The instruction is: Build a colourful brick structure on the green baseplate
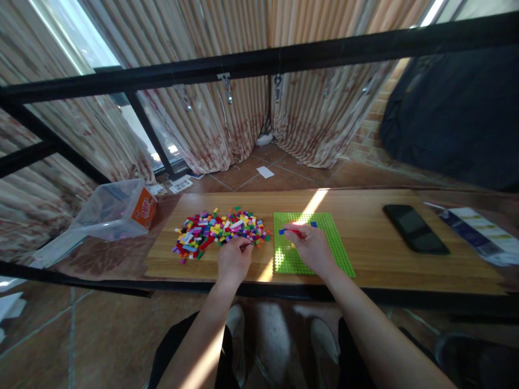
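A heap of small coloured bricks lies on the wooden table. Right of it sits a green baseplate. My left hand rests at the heap's near right edge, its fingers curled into the bricks; what it grips is hidden. My right hand hovers over the baseplate, pinching a red piece with a blue brick at its left tip. A second blue brick sits on the plate near the fingers.
A clear plastic tub with an orange label lies tipped at the table's left end. A black phone and a printed leaflet lie to the right. A black bar crosses overhead; curtains hang behind.
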The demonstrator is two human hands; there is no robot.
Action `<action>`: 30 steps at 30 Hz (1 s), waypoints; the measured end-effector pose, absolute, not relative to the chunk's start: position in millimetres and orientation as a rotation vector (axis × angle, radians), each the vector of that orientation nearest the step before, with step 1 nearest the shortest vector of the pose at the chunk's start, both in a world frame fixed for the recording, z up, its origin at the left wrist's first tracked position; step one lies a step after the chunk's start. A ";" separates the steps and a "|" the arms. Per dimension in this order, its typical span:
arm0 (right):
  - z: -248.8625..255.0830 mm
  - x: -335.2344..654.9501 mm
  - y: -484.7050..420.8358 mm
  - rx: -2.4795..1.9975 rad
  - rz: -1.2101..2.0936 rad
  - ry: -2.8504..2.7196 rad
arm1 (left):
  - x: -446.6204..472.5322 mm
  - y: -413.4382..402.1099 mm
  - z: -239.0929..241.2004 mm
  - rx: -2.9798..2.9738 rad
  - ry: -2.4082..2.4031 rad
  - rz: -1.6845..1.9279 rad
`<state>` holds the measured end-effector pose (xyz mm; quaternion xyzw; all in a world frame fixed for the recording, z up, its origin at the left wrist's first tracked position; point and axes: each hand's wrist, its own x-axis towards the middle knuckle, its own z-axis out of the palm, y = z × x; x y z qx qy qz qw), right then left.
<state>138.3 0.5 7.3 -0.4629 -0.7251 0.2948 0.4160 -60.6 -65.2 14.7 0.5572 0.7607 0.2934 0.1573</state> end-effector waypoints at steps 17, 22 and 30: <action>-0.5 169.3 12.9 -1.140 0.569 -2.138 | -50.3 -62.9 9.3 1.761 2.293 0.600; -4.0 168.9 14.1 -1.097 0.485 -2.200 | -22.7 -60.0 10.7 1.823 2.004 0.808; -2.9 166.7 13.2 -1.064 0.462 -2.206 | 15.5 -40.4 -6.0 1.905 1.862 0.717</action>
